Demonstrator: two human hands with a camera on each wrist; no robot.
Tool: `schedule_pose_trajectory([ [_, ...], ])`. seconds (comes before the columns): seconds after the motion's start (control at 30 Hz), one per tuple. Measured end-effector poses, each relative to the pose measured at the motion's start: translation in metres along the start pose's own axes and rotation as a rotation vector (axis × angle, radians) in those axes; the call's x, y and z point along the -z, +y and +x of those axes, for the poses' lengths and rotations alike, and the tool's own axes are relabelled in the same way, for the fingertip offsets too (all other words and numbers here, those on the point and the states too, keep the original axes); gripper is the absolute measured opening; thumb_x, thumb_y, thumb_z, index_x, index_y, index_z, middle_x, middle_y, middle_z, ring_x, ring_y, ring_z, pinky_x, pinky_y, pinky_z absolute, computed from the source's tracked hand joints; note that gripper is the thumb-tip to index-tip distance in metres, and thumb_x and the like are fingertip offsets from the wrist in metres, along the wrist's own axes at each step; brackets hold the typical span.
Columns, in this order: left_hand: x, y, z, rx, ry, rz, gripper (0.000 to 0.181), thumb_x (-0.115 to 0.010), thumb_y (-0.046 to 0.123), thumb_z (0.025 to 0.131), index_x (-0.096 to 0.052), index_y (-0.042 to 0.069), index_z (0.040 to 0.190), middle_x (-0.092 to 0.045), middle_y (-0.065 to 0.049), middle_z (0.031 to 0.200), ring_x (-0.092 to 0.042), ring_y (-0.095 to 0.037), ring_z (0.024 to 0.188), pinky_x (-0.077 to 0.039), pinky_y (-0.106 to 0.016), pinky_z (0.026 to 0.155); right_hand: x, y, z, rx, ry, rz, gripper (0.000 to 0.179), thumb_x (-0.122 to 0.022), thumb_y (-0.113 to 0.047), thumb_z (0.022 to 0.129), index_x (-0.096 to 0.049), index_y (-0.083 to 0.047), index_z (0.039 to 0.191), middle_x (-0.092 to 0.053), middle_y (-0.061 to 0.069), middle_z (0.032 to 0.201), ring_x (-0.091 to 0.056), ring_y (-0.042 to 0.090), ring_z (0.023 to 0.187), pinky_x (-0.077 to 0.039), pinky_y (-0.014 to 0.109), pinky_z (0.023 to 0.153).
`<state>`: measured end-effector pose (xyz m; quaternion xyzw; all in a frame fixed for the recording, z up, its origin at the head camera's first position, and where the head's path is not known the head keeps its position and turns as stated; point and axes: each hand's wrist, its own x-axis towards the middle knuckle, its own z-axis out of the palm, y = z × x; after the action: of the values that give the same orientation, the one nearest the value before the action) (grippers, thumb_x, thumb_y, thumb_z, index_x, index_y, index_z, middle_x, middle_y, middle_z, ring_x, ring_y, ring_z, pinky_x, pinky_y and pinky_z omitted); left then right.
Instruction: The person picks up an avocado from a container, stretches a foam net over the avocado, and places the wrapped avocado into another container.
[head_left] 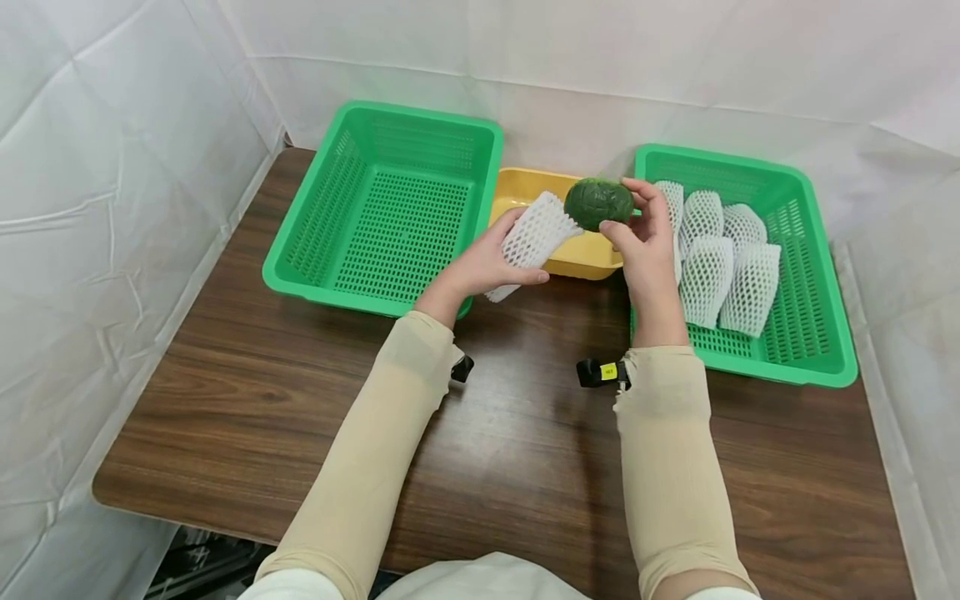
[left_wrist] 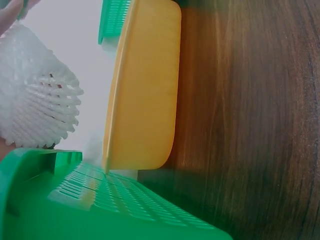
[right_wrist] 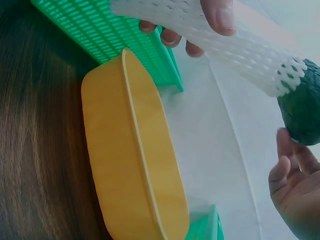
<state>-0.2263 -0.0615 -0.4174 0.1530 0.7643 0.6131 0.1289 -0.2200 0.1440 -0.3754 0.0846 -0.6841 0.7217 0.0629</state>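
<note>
My left hand (head_left: 487, 258) grips a white foam net sleeve (head_left: 536, 237), which slants up to the right. With fingertips and thumb, my right hand (head_left: 651, 242) holds a dark green avocado (head_left: 598, 202) by its right end. The sleeve's frayed mouth meets the avocado's other end, and in the right wrist view the netting (right_wrist: 250, 60) overlaps the green skin (right_wrist: 305, 110). Both hands are raised over the yellow tray (head_left: 577, 258). In the left wrist view the sleeve (left_wrist: 40, 95) shows large, with its fringed bottom end toward the camera.
To the left stands a green basket (head_left: 300, 242) with nothing visible inside. On the right, another green basket (head_left: 828, 308) holds several white net-sleeved pieces (head_left: 750, 287). The baskets and tray stand on a dark wooden table (head_left: 510, 433) against white sheeting (head_left: 562, 83).
</note>
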Motion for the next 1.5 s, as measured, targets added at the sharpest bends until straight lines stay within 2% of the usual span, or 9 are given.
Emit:
schedule_pose_trajectory([
  [0.3,-0.001,0.002,-0.003,-0.002,-0.017,-0.020,0.089,-0.081,0.017,0.070,-0.030,0.018,0.142,-0.051,-0.006,0.120,-0.052,-0.017,0.099,-0.045,-0.031,0.082,-0.003,-0.001,0.000,-0.008,-0.127,-0.097,0.045,-0.048,-0.002,0.089,-0.045,-0.011,0.132,-0.045,0.004,0.109,-0.043,0.015,0.087,-0.033,0.027,0.072],
  [0.47,-0.001,0.002,-0.002,-0.015,-0.017,-0.019,0.088,-0.081,0.017,0.070,-0.030,0.015,0.142,-0.051,-0.005,0.120,-0.052,-0.017,0.100,-0.045,-0.031,0.084,-0.009,0.002,0.002,-0.006,-0.112,-0.087,0.035,-0.058,-0.007,0.088,-0.041,-0.014,0.117,-0.051,0.004,0.109,-0.046,0.017,0.098,-0.037,0.028,0.079],
  [0.6,-0.001,0.001,-0.002,-0.013,-0.010,-0.025,0.088,-0.081,0.018,0.071,-0.030,0.014,0.142,-0.051,-0.005,0.120,-0.052,-0.017,0.101,-0.044,-0.031,0.086,-0.013,0.006,0.002,0.006,-0.080,-0.085,0.033,-0.064,-0.011,0.086,-0.043,-0.016,0.111,-0.058,0.004,0.101,-0.051,0.019,0.098,-0.038,0.027,0.078],
  [0.83,-0.001,0.001,-0.001,-0.006,0.007,-0.036,0.084,-0.079,0.019,0.072,-0.031,0.012,0.141,-0.051,-0.006,0.120,-0.052,-0.017,0.102,-0.045,-0.031,0.085,-0.016,0.008,0.002,0.044,-0.051,-0.126,0.026,-0.063,-0.009,0.087,-0.054,-0.004,0.110,-0.061,0.000,0.098,-0.053,0.018,0.098,-0.039,0.027,0.079],
  [0.97,-0.001,-0.001,-0.001,-0.014,0.030,-0.035,0.083,-0.079,0.019,0.073,-0.031,0.010,0.140,-0.052,-0.007,0.119,-0.053,-0.018,0.101,-0.045,-0.031,0.085,-0.021,-0.005,-0.003,0.039,-0.047,-0.169,0.028,-0.062,-0.008,0.087,-0.056,0.002,0.112,-0.060,0.001,0.099,-0.051,0.019,0.099,-0.039,0.027,0.079],
  [1.07,-0.001,-0.001,-0.001,-0.018,0.034,-0.026,0.083,-0.079,0.020,0.073,-0.031,0.010,0.140,-0.052,-0.007,0.119,-0.053,-0.017,0.101,-0.045,-0.031,0.084,-0.023,-0.007,-0.003,0.021,-0.041,-0.173,0.028,-0.063,-0.009,0.086,-0.057,-0.001,0.112,-0.060,0.003,0.099,-0.051,0.019,0.098,-0.039,0.027,0.079],
  [1.27,0.000,0.000,-0.002,-0.003,0.027,-0.014,0.083,-0.079,0.023,0.073,-0.031,0.014,0.141,-0.051,-0.006,0.121,-0.052,-0.017,0.102,-0.045,-0.032,0.085,-0.019,0.007,0.004,0.015,-0.055,-0.166,0.025,-0.065,-0.013,0.085,-0.060,-0.011,0.110,-0.059,0.003,0.099,-0.050,0.017,0.092,-0.040,0.027,0.077],
  [1.4,0.000,0.001,-0.002,0.019,0.031,0.001,0.083,-0.079,0.025,0.073,-0.032,0.016,0.141,-0.051,-0.005,0.121,-0.052,-0.017,0.102,-0.044,-0.031,0.085,-0.020,0.009,0.004,0.004,-0.083,-0.164,0.022,-0.064,-0.011,0.086,-0.058,-0.011,0.106,-0.058,0.003,0.097,-0.050,0.017,0.090,-0.039,0.027,0.075],
  [1.5,0.000,0.001,-0.002,0.030,0.029,0.003,0.082,-0.078,0.026,0.074,-0.033,0.016,0.141,-0.051,-0.005,0.121,-0.052,-0.017,0.102,-0.045,-0.031,0.085,-0.021,0.009,0.003,-0.011,-0.092,-0.219,0.022,-0.064,-0.015,0.086,-0.056,-0.011,0.106,-0.057,0.001,0.098,-0.049,0.017,0.093,-0.037,0.027,0.075],
])
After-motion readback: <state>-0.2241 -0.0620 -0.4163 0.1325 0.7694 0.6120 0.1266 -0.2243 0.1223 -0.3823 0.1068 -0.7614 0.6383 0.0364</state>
